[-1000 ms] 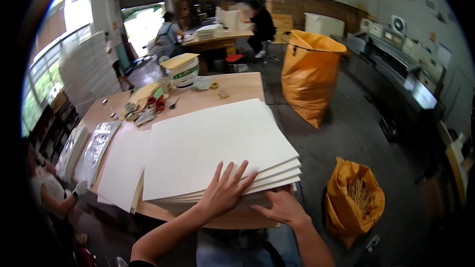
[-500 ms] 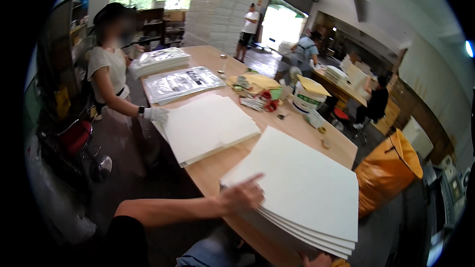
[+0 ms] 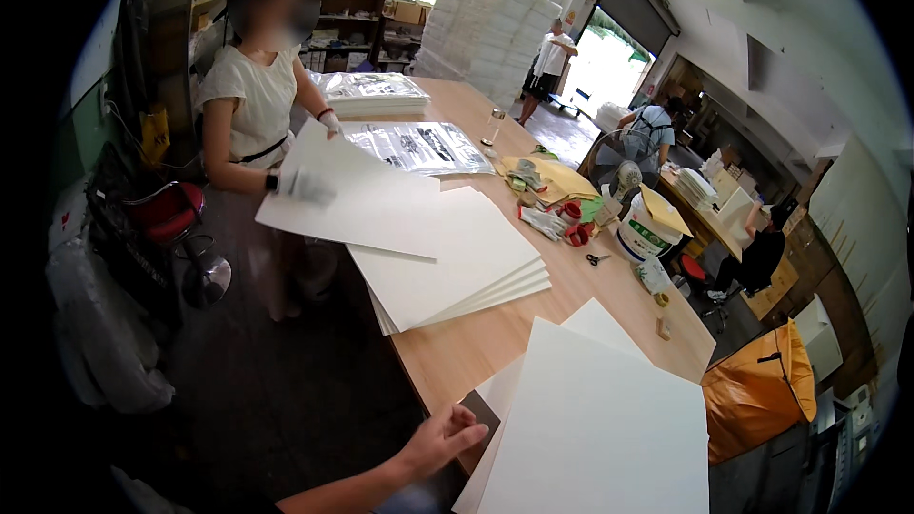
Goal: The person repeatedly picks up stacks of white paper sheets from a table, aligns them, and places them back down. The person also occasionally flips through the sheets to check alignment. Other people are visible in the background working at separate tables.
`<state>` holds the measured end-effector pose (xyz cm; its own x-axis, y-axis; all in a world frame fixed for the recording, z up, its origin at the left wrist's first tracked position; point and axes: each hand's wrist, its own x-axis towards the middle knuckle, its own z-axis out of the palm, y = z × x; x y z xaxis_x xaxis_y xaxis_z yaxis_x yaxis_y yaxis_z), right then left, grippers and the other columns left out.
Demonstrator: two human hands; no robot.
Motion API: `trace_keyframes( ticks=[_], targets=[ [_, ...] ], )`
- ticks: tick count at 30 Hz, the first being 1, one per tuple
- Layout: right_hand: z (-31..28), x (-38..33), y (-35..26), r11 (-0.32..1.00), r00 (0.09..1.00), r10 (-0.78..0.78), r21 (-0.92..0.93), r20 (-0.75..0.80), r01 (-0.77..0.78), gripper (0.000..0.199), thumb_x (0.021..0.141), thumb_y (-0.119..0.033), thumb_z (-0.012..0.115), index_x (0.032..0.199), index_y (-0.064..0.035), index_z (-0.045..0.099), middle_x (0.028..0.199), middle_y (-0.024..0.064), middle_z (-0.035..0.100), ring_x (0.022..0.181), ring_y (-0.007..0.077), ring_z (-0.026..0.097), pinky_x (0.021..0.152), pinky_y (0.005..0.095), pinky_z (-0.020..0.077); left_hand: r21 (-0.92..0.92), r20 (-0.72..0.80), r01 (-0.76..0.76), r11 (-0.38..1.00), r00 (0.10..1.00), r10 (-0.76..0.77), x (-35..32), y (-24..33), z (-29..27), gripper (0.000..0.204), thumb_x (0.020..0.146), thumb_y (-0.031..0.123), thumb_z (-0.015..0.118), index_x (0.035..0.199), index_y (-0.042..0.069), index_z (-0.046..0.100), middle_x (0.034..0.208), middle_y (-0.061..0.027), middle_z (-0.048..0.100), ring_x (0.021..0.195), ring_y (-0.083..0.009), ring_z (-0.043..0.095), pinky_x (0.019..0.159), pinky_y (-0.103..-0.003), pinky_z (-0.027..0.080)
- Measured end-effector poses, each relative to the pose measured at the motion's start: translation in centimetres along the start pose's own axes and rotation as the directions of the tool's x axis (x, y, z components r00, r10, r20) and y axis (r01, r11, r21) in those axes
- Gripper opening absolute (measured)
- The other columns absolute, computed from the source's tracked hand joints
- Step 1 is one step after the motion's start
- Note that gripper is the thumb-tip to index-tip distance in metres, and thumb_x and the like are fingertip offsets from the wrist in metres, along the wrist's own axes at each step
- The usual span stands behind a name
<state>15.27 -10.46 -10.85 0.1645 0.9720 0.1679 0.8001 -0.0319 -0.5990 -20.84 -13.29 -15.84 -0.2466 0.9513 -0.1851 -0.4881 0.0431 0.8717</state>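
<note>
My left hand (image 3: 443,443) reaches in from the lower edge, fingers loosely bent and apart, with nothing in it. It is beside the left edge of a large white board (image 3: 609,419) at the lower right. Other white boards (image 3: 602,326) show behind and under that one, fanned at different angles. A small dark brown patch (image 3: 486,419) lies close to my fingertips; I cannot make out what it is. My right hand is out of sight. Farther left on the table sits a fanned stack of white boards (image 3: 466,257).
A co-worker in white gloves holds a white board (image 3: 362,190) over that stack. The wooden table (image 3: 452,347) bears plastic-wrapped packs (image 3: 419,148), scissors (image 3: 597,259), gloves (image 3: 543,222) and a white bucket (image 3: 647,228). An orange bag (image 3: 762,390) stands at the right, a red stool (image 3: 167,209) at the left.
My left hand has come off the boards at the right and is beside them. Those boards, neatly stacked before, are now fanned. My right hand has left view. The co-worker has lifted a board.
</note>
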Motion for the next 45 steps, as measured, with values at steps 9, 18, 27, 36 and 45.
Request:
trace_keyframes(
  ticks=[9, 18, 27, 36, 45],
  targets=[
    [1.8, 0.2, 0.0, 0.730, 0.948, 0.310, 0.619, 0.077, -0.289, 0.061, 0.088, -0.043, 0.072, 0.123, 0.0055, 0.060, 0.124, 0.0300, 0.061, 0.109, 0.0415, 0.061, 0.095, 0.0460, 0.0502, 0.058, 0.440, 0.101, 0.993, 0.890, -0.116, 0.1, 1.3, 5.3, 0.069, 0.096, 0.028, 0.065, 0.146, -0.005, 0.031, 0.133, -0.0151, 0.054, 0.125, -0.0191, 0.050, 0.108, -0.033, 0.038],
    [0.8, 0.2, -2.2, 0.361, 0.928, 0.300, 0.874, 0.222, -0.326, 0.056, 0.090, -0.040, 0.071, 0.124, 0.0037, 0.061, 0.125, 0.0293, 0.060, 0.112, 0.0411, 0.060, 0.097, 0.0454, 0.0496, 0.336, 0.294, -0.062, 0.940, 0.955, -0.042, -2.9, 7.2, -0.2, 0.057, 0.084, 0.035, 0.073, 0.122, -0.002, 0.052, 0.111, -0.0177, 0.063, 0.115, -0.0319, 0.057, 0.107, -0.052, 0.036],
    [14.9, 16.0, -23.7, 0.243, 0.806, -0.241, 0.838, 0.541, -0.489, 0.042, 0.087, -0.011, 0.069, 0.126, -0.0006, 0.059, 0.130, 0.0133, 0.056, 0.120, 0.0288, 0.055, 0.105, 0.0435, 0.0456, 0.093, -0.141, -0.515, 0.852, 0.840, 0.523, 5.1, 9.1, -8.9, 0.063, 0.093, 0.026, 0.065, 0.140, -0.007, 0.038, 0.125, -0.0160, 0.059, 0.115, -0.0201, 0.058, 0.098, -0.032, 0.047],
    [33.5, 25.1, -29.1, 0.255, 0.631, -0.138, 0.643, 0.763, -0.722, 0.024, 0.089, -0.010, 0.069, 0.110, -0.0018, 0.061, 0.105, 0.0083, 0.069, 0.098, 0.0223, 0.067, 0.090, 0.0355, 0.0565, -0.200, -0.187, -0.310, 0.930, 0.943, 0.274, 16.9, 10.1, -19.2, 0.064, 0.093, 0.018, 0.064, 0.147, -0.003, 0.035, 0.134, -0.0147, 0.053, 0.125, -0.0225, 0.052, 0.104, -0.037, 0.045],
    [9.1, 8.5, -36.8, 0.583, 0.288, -0.812, 0.683, 0.507, 0.440, 0.012, 0.092, -0.014, 0.073, 0.093, -0.0027, 0.071, 0.084, 0.0063, 0.071, 0.075, 0.0128, 0.068, 0.067, 0.0286, 0.0539, -0.273, -0.342, -0.208, 0.939, 0.933, 0.108, 18.8, 4.9, -24.8, 0.038, 0.094, 0.010, 0.058, 0.129, -0.005, 0.052, 0.116, -0.0158, 0.065, 0.106, -0.0284, 0.066, 0.093, -0.041, 0.054]
  ],
)
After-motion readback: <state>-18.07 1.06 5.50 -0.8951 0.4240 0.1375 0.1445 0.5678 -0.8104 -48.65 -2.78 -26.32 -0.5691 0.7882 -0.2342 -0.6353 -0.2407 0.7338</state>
